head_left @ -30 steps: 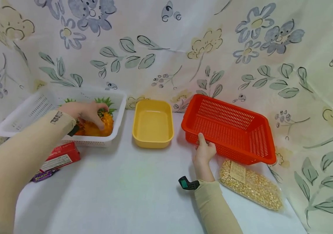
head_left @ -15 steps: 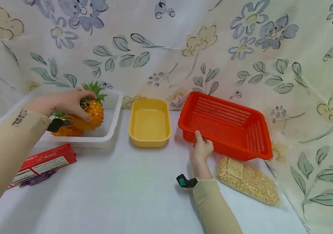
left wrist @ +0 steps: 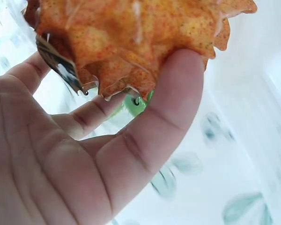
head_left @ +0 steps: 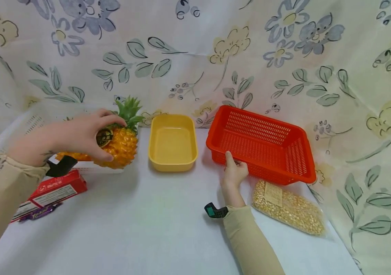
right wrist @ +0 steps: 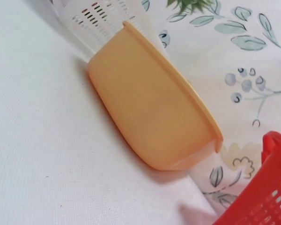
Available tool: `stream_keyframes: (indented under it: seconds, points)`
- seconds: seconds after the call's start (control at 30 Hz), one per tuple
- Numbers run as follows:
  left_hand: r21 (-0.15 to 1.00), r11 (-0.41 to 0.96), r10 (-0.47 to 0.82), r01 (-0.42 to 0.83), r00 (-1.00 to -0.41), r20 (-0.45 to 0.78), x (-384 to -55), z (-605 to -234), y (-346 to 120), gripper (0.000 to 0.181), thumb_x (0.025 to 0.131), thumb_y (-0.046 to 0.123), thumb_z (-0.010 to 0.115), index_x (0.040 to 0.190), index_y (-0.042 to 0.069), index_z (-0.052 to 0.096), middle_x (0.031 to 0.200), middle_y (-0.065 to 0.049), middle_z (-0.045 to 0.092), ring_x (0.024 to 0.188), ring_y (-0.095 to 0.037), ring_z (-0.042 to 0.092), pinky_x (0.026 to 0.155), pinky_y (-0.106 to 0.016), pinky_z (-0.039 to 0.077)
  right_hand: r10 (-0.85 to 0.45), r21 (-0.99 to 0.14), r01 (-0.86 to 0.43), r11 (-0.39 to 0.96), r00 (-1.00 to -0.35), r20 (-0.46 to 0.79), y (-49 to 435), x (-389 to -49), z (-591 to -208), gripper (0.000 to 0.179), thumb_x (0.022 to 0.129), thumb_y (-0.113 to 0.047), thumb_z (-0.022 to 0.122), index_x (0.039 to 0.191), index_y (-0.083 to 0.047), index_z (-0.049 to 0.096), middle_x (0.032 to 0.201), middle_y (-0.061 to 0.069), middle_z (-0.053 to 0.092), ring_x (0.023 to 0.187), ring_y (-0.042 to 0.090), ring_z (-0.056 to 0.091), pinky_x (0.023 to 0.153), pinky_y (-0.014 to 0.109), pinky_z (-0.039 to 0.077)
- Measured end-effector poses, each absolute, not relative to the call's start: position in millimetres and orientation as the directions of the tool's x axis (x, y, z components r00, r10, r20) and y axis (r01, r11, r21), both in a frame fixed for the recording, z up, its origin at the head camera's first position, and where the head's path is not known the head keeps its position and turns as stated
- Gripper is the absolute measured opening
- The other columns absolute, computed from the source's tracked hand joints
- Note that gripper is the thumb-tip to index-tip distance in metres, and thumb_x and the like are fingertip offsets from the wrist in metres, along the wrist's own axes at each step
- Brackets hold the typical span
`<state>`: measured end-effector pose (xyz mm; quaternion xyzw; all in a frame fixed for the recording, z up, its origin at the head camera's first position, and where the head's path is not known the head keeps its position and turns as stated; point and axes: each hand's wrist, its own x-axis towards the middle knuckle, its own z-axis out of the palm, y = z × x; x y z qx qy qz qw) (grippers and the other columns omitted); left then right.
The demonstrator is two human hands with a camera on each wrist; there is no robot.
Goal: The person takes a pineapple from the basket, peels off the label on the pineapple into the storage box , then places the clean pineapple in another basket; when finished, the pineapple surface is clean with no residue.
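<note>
My left hand (head_left: 71,133) grips a small orange pineapple (head_left: 124,147) with a green crown and a dark label, holding it up over the right front of the white basket (head_left: 1,139). The left wrist view has the thumb pressed against the spiky skin of the pineapple (left wrist: 126,37). Part of a second orange pineapple (head_left: 73,156) shows below the hand in the white basket. At the right, my right hand (head_left: 234,176) pinches the front rim of the red basket (head_left: 264,139), thumb on top. In the right wrist view that hand is out of sight.
A yellow tub (head_left: 172,143) stands between the two baskets. A red box (head_left: 59,186) and a purple-wrapped bar (head_left: 41,212) lie before the white basket. In front of the red basket lies a bag of corn kernels (head_left: 291,210). Floral cloth (head_left: 181,84) hangs behind.
My left hand has lifted the pineapple up out of the white basket and carried it to the right, toward the yellow tub. The right hand still pinches the red basket's rim.
</note>
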<state>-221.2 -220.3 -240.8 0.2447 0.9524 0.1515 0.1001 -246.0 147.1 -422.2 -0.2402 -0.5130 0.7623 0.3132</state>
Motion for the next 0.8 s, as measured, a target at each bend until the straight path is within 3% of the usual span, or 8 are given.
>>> stream_keyframes:
  seconds: [0.23, 0.5, 0.8]
  points:
    - [0.354, 0.712, 0.676, 0.607, -0.729, -0.111, -187.2, -258.2, -175.3, 0.075, 0.062, 0.038, 0.081, 0.127, 0.032, 0.044, 0.128, -0.002, 0.031, 0.101, -0.02, 0.049, 0.081, -0.036, 0.046, 0.72, -0.934, -0.245, -0.261, -0.694, -0.019, 146.1, -246.8, -422.4, 0.02, 0.077, -0.013, 0.075, 0.075, -0.006, 0.056, 0.057, -0.006, 0.047, 0.043, 0.006, 0.038, 0.041, 0.018, 0.034]
    - [0.365, 0.637, 0.765, 0.679, -0.612, -0.199, -159.6, -298.2, -138.1, 0.08, 0.06, 0.038, 0.081, 0.13, 0.033, 0.044, 0.138, -0.004, 0.028, 0.099, -0.015, 0.049, 0.084, -0.034, 0.047, 0.706, -0.947, -0.193, -0.257, -0.706, -0.048, 146.7, -243.0, -421.3, 0.022, 0.077, -0.017, 0.075, 0.075, -0.008, 0.055, 0.055, -0.006, 0.047, 0.043, 0.006, 0.039, 0.042, 0.019, 0.034]
    - [0.36, 0.58, 0.813, 0.73, -0.543, -0.209, -150.6, -341.8, -125.5, 0.08, 0.058, 0.038, 0.083, 0.128, 0.038, 0.045, 0.135, -0.003, 0.031, 0.102, -0.018, 0.049, 0.085, -0.037, 0.048, 0.709, -0.943, -0.21, -0.256, -0.704, -0.036, 147.3, -243.1, -420.0, 0.02, 0.077, -0.015, 0.075, 0.077, -0.009, 0.056, 0.058, -0.006, 0.047, 0.045, 0.005, 0.039, 0.043, 0.02, 0.035]
